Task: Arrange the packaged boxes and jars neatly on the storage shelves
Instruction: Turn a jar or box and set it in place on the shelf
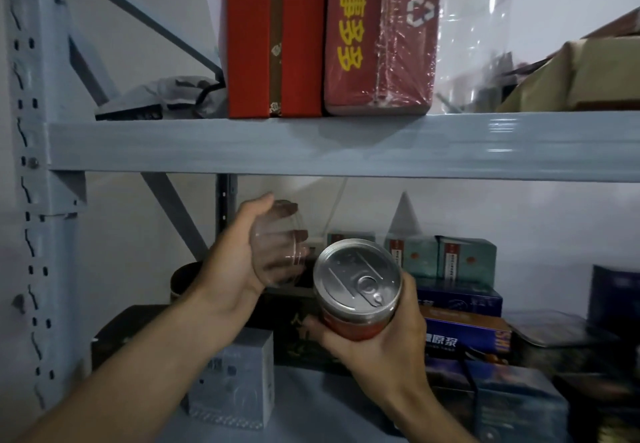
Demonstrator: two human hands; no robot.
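Note:
My right hand (377, 342) grips a red can (356, 292) with a silver pull-tab top, tilted toward me, in front of the lower shelf. My left hand (239, 259) holds a clear plastic lid (282, 243) just left of the can, fingers curled round its rim. On the upper shelf stand two red boxes (273, 37), a red wrapped box (381, 34) with yellow characters, and a clear plastic jar (474, 27).
The grey-blue shelf beam (311, 145) crosses above my hands. The lower shelf holds teal boxes (446, 259), stacked blue boxes (464, 321), a small grey box (232, 380) and dark boxes. A cardboard box (581, 72) sits upper right; the upright post (31, 165) is left.

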